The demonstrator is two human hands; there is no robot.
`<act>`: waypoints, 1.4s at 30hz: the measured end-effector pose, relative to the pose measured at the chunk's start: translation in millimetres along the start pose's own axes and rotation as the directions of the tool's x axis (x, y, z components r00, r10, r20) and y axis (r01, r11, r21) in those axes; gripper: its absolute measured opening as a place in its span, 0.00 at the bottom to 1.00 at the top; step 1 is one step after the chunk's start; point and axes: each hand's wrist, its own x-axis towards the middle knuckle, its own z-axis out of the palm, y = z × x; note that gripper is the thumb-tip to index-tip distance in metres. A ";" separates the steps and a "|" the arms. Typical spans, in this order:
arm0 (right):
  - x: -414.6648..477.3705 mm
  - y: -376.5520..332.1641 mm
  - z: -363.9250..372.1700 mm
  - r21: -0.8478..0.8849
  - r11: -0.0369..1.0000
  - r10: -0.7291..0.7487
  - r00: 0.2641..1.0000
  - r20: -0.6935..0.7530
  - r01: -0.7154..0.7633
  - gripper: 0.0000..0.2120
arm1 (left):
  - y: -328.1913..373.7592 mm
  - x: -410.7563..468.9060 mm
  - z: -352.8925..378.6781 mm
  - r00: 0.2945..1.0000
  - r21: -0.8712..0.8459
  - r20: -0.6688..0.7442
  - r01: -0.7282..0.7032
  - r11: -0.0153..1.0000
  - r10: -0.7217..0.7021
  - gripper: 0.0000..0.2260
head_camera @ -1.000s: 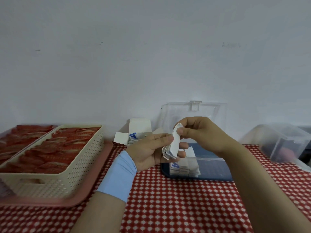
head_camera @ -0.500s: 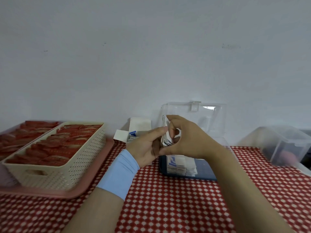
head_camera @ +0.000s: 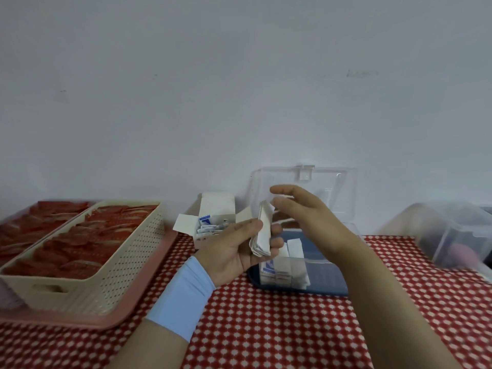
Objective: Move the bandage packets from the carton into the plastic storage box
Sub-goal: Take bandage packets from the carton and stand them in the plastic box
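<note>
My left hand (head_camera: 234, 249) grips the bandage packets (head_camera: 262, 235) upright near the plastic storage box (head_camera: 327, 278), probably so my right hand (head_camera: 306, 211), fingers loosely spread, can tidy them

storage box (head_camera: 328, 275) open-topped, right half free | lid (head_camera: 319, 182) upright behind | carton (head_camera: 216, 206) just left

light: dim, flat, greyish | shadows: faint, soft | glare: small glint on plastic storage box lid (head_camera: 338, 175) | blur: right grip (head_camera: 306, 217) smeared, clear bin (head_camera: 458, 235) at bench (head_camera: 266, 328) right edge hazy | edges: bowed
</note>
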 end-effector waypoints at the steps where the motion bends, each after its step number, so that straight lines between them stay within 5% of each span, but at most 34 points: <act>1: 0.5 1.1 -0.7 -0.017 0.999 0.028 1.000 0.012 -0.028 0.11 | -0.9 0.2 -0.4 1.000 0.011 0.015 0.000 1.000 -0.001 0.14; 7: -3.0 -1.6 -3.8 0.030 0.999 0.033 0.998 0.056 -0.035 0.06 | 2.8 -4.6 5.6 0.996 0.111 0.079 0.027 0.993 -0.036 0.13; 10: -4.1 -2.4 -3.8 0.002 1.000 0.021 1.000 -0.010 -0.021 0.05 | 12.9 -7.3 8.9 0.999 0.391 -0.014 0.042 0.919 -0.040 0.12; 15: -4.8 -4.7 -1.7 0.035 0.999 0.018 0.992 -0.121 -0.014 0.05 | 32.0 -11.6 12.6 0.965 0.923 -0.040 -0.064 0.379 0.259 0.03; 24: -25.4 -13.8 2.4 0.068 0.998 0.018 0.988 -0.153 -0.007 0.06 | 27.2 -12.2 24.1 0.951 0.885 -0.113 -0.036 0.464 0.288 0.03; 35: -31.3 -34.8 -40.1 0.168 0.938 0.294 0.953 0.071 -0.302 0.09 | 11.5 -0.5 53.8 0.961 0.875 -0.060 -0.080 0.477 0.271 0.03; 39: -23.8 -29.0 -60.3 -0.042 0.961 0.270 0.961 -0.062 -0.273 0.09 | 7.4 21.4 63.6 0.976 0.935 -0.020 -0.058 0.351 0.216 0.05; 42: -19.3 -17.1 -71.5 -0.239 0.928 0.229 0.945 -0.235 -0.285 0.09 | 6.1 34.0 60.9 0.991 1.000 -0.006 0.005 0.010 0.131 0.14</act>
